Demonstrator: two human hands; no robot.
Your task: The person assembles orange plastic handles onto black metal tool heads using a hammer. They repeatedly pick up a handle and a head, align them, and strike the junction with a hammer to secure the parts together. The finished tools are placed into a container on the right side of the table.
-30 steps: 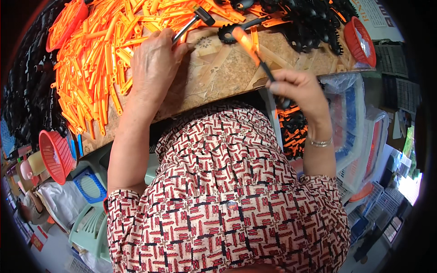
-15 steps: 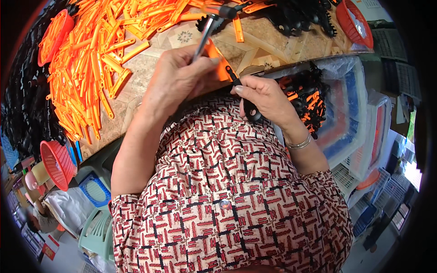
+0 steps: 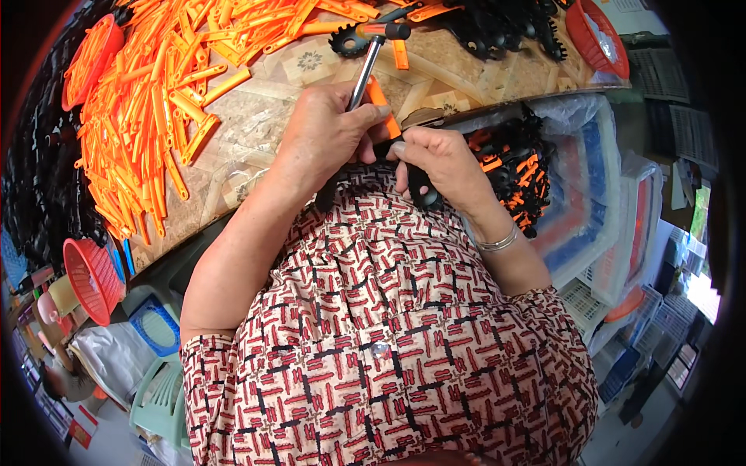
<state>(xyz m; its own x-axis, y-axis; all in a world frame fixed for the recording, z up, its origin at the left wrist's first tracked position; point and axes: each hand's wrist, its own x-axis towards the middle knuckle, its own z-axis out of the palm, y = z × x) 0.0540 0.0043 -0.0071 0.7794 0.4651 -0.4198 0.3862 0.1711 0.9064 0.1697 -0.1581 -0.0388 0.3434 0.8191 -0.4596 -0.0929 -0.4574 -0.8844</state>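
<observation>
Near the table's front edge, my left hand (image 3: 320, 128) is closed around a small hammer (image 3: 365, 74) with a metal shaft and dark head pointing up and away. The same hand also grips a flat orange plastic handle (image 3: 382, 107) in its fingers. Close beside it, my right hand (image 3: 449, 161) pinches a black plastic piece (image 3: 427, 197) whose rounded end hangs below the fingers. The black piece's other end meets the orange handle's lower end; my fingers hide the joint. A black toothed part (image 3: 347, 40) lies on the table beyond the hammer.
Loose orange handles (image 3: 144, 128) are heaped across the left of the patterned table (image 3: 252, 128). Black parts (image 3: 505, 27) lie at the far right, beside a red basket (image 3: 597, 43). Below the table edge at right, a plastic-lined container (image 3: 579, 194) holds black-and-orange pieces (image 3: 524, 182).
My left hand has shifted slightly right, and the orange handle has turned more upright. My right hand has closed in on it, with the black piece now mostly covered by my fingers.
</observation>
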